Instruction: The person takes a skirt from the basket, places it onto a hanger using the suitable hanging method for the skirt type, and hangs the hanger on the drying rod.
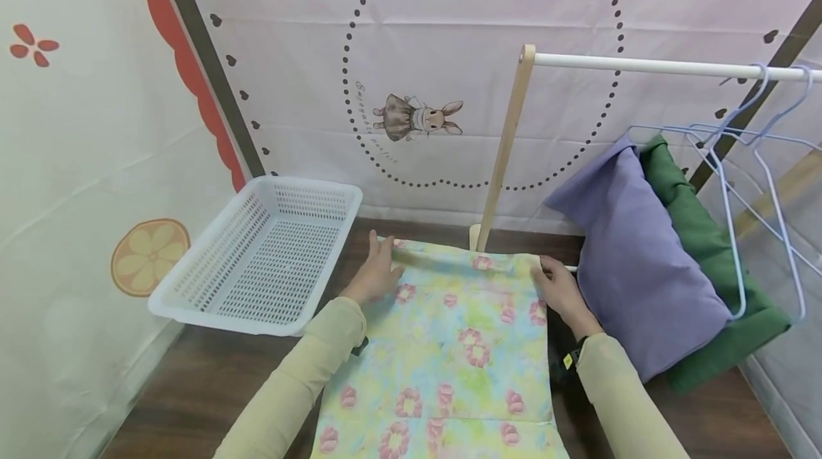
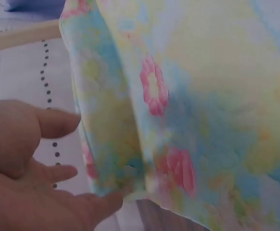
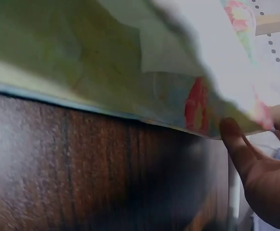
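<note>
A floral cloth (image 1: pixel 443 345) in yellow, blue and pink spreads below me, its far edge raised or folded over. At its far left corner is my left hand (image 1: pixel 377 273). In the left wrist view the fingers of that left hand (image 2: pixel 29 163) are spread apart, with one fingertip touching the cloth (image 2: pixel 197 106) near its corner. On the far right corner, my right hand (image 1: pixel 561 293) pinches the edge. The right wrist view shows the thumb of the right hand (image 3: pixel 265 178) on one face of the cloth (image 3: pixel 106 62) and fingers on the other.
A white perforated basket (image 1: pixel 302 270) stands at left. On the right is a rack with a white rail (image 1: pixel 642 66) and wooden post (image 1: pixel 507 152). Blue hangers (image 1: pixel 728 230) hang there beside a purple pillow-shaped item (image 1: pixel 636 266) and a green one (image 1: pixel 687 223). The floor (image 1: pixel 193 387) is dark wood.
</note>
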Demonstrator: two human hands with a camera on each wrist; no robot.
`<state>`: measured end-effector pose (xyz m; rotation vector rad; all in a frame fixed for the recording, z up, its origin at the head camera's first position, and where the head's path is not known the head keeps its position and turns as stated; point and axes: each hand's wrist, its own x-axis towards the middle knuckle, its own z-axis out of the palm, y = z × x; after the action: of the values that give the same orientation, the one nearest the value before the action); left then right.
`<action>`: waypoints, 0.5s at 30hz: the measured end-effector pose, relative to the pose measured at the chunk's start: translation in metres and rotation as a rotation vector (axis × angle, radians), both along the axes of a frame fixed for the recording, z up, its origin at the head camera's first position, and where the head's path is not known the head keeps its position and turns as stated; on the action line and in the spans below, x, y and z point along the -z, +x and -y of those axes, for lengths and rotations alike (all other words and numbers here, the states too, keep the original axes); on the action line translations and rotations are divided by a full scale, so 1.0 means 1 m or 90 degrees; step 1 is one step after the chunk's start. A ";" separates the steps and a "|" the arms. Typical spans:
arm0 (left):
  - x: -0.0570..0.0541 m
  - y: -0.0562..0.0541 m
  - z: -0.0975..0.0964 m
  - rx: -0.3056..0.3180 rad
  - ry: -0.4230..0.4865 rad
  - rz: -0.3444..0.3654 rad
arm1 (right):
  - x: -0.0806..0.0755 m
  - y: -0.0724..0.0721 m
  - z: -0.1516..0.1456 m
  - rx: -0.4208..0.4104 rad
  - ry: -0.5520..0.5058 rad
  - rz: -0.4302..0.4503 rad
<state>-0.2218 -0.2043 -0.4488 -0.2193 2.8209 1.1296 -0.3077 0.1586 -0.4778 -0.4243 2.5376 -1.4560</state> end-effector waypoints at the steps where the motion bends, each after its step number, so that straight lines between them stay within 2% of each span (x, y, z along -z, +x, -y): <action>1: 0.000 0.003 -0.001 0.011 -0.012 -0.003 | 0.000 0.000 0.000 0.004 0.000 -0.014; 3: 0.000 0.008 -0.002 0.031 -0.042 -0.024 | 0.000 -0.001 0.001 0.011 0.004 -0.029; 6: -0.002 0.017 -0.004 0.071 -0.077 -0.058 | 0.000 -0.001 0.001 0.024 0.014 -0.018; 9: -0.006 0.027 -0.005 0.159 -0.072 -0.059 | 0.000 0.000 0.000 0.034 0.027 0.003; 12: -0.006 0.037 -0.005 0.265 -0.078 0.014 | 0.001 -0.002 0.000 0.041 0.031 0.013; 14: -0.003 0.043 -0.005 0.306 -0.093 0.067 | 0.001 -0.002 -0.001 0.047 0.032 0.018; 15: 0.000 0.045 -0.005 0.314 -0.110 0.089 | 0.002 -0.002 -0.001 0.046 0.035 0.018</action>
<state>-0.1770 -0.1996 -0.4492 0.3545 2.6274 0.7340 -0.3100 0.1593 -0.4794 -0.3041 2.5898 -1.4026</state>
